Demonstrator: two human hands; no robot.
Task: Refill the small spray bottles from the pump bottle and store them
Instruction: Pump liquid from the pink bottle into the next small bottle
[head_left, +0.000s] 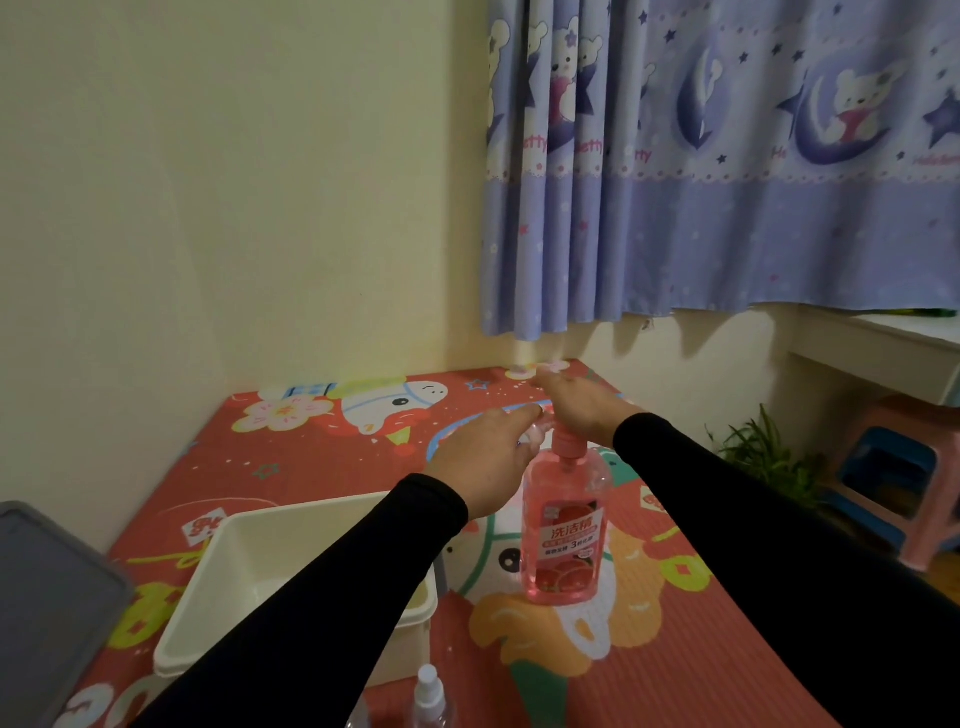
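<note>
At frame centre the pink pump bottle (565, 525) stands upright, the right hand (576, 408) pressing flat-fingered on its pump head, while the left hand (480, 462), just left of the spout, holds something small and clear, perhaps a spray bottle.

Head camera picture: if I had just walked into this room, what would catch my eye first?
Probably the pink pump bottle standing upright mid-table on the bright red cartoon mat, with the right hand laid flat on its pump and the left hand holding something small and clear at the spout. Then the open white bin at lower left, and the purple bear-print curtain above.
</note>
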